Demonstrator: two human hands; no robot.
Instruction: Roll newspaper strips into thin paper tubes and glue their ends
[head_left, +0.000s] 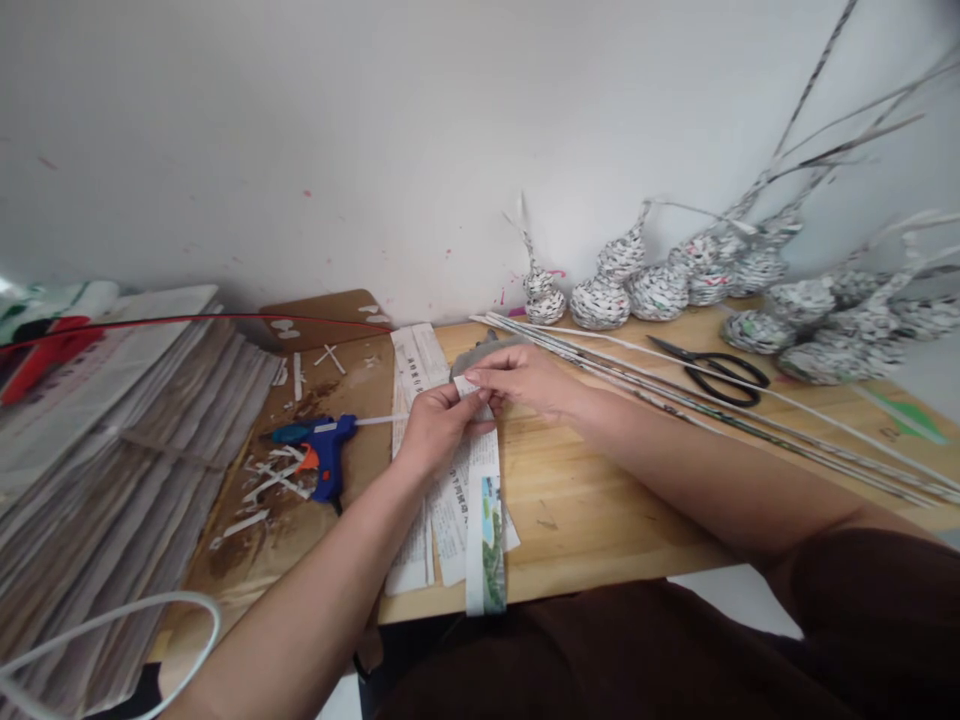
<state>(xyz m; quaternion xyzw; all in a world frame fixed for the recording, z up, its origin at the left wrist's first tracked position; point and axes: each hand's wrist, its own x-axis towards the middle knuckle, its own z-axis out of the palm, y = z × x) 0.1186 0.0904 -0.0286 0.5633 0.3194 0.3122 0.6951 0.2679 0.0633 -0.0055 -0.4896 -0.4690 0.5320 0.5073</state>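
Note:
My left hand (437, 425) and my right hand (521, 380) meet over the table, both pinching the upper end of a newspaper strip (484, 460). The strip runs down toward me, and its lower end, with a green and blue printed picture, hangs at the table's front edge. Under it lie more newspaper strips (420, 365). A grey cloth-like thing (480, 352) sits just behind my fingers, partly hidden. To the left of my left hand lies a blue glue gun (328, 455) with a white glue stick in its back.
Stacked newspapers (150, 430) fill the left side. White scraps (277, 475) litter a brown board (225, 560). Rolled paper sticks (637, 385) and black-handled scissors (724, 378) lie to the right. Several woven paper gourds (600, 300) stand along the wall. A white cable (214, 630) loops at lower left.

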